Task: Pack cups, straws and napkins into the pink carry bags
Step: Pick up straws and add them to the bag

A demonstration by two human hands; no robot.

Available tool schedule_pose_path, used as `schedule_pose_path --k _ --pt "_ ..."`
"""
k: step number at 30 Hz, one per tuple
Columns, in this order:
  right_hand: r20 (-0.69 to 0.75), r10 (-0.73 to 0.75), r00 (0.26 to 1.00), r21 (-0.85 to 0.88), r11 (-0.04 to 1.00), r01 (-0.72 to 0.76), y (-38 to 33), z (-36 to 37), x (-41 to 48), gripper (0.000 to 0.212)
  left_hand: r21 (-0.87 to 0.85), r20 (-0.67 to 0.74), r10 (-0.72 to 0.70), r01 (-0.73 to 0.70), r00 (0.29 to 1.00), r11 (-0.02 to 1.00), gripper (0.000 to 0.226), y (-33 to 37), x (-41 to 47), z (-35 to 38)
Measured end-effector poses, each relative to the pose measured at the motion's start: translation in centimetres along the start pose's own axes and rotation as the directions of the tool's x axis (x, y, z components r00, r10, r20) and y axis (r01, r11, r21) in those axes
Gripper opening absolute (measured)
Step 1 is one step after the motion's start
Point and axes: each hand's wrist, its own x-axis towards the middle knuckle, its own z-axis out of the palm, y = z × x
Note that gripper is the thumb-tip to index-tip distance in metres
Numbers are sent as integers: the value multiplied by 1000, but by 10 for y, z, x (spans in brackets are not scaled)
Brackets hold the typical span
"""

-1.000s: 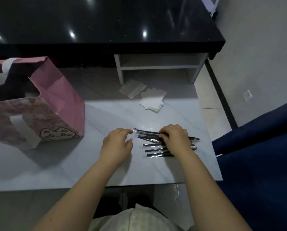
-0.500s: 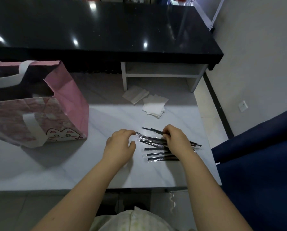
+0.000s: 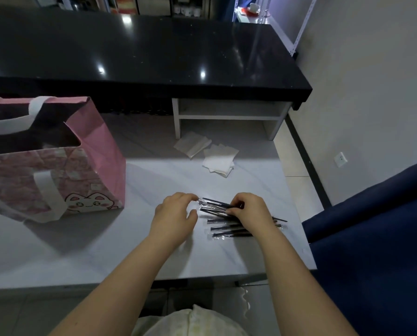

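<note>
Gathering straws (image 3: 227, 227) on the table (image 3: 105, 251), the right hand (image 3: 250, 213) pinched a few into a bunch for the pink bag (image 3: 105, 154). The left hand (image 3: 174, 215) curled at their tips, maybe pinching a wrapper.

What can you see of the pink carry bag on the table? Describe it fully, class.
The pink carry bag stands upright at the left of the pale table, cut off by the picture's edge. It looks like paper: a plain, creased pink side and a marbled pink front with a cartoon cat at its lower corner. It has flat white handles, one hanging down the front. The mouth gapes open; the inside is too dark to read. In view, only the table touches it.
</note>
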Motion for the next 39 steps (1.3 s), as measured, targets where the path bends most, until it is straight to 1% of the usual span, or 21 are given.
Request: schedule_pose_path --k 6,13,15,17,19,22,24,27,29,32,34,36,39 --pt "25 24 999 -19 1000 -24 0 2 1 24 2 1 -7 7 1000 1000 35 -1 0 0" --pt "131 13 991 -24 1000 -10 2 -4 9 10 27 19 -17 17 1000 1000 35 -2 2 0" --pt "149 14 989 -37 999 -9 2 -6 11 9 31 16 -14 13 1000 999 35 -2 3 -1" --pt "114 14 993 -45 999 -9 2 -9 11 10 36 11 -4 3 1000 999 36 0 5 -3" --pt "47 5 999 -35 999 -4 -1 -13 10 10 66 1 22 -22 1000 998 37 3 8 -7" --pt "3 -20 1000 47 999 20 -17 -21 10 11 174 -41 83 -75 996 982 39 9 19 -22" --pt "-7 -70 998 71 995 70 -36 -29 14 11 242 -79 110 -88 991 966 40 15 31 -40" --pt "-9 -185 983 13 983 185 -75 -44 23 11 293 -153 138 -89 979 952 40 25 47 -80" --pt "-19 -250 968 -13 968 250 -105 -53 29 11 295 -207 168 -102 964 950 39 30 52 -115" --pt "-28 -338 941 -24 941 337 -157 -61 33 10 251 -346 228 -144 910 957 36 23 46 -175" --pt "-54 -414 909 -2 910 415 -195 -60 32 12 229 -425 243 -156 872 961 37 6 36 -217" --pt "-90 -493 865 65 864 499 -237 -54 29 13 204 -459 204 -121 864 971 36 -23 26 -255" --pt "-123 -600 791 172 772 612 -303 -37 22 12 128 -470 92 -35 878 991 32 -80 11 -300"
